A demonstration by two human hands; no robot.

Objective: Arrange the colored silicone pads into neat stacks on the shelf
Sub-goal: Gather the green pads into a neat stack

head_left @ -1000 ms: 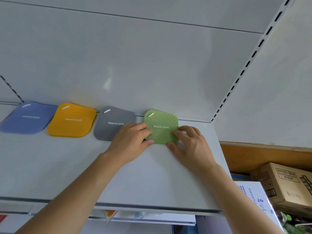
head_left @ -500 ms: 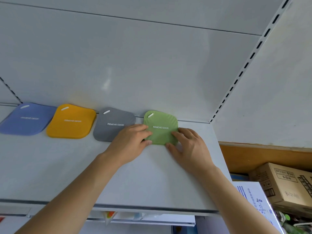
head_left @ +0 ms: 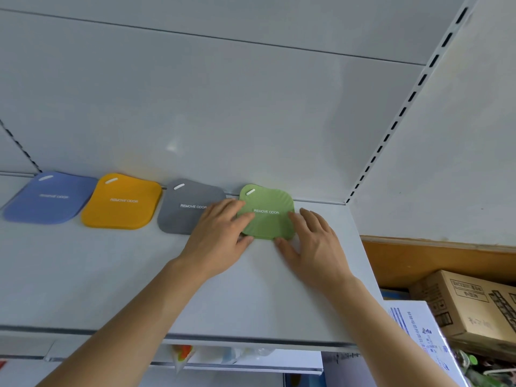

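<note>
Green pad (head_left: pixel 268 219) lies at frame centre on the shelf (head_left: pixel 83 275), rightmost of four; grey (head_left: pixel 184 210), yellow (head_left: pixel 122 202) and blue (head_left: pixel 50 196) pads run leftward. Left hand (head_left: pixel 220 236) pinches its left edge; right hand (head_left: pixel 312 241), fingers extended, touches its right edge.
</note>
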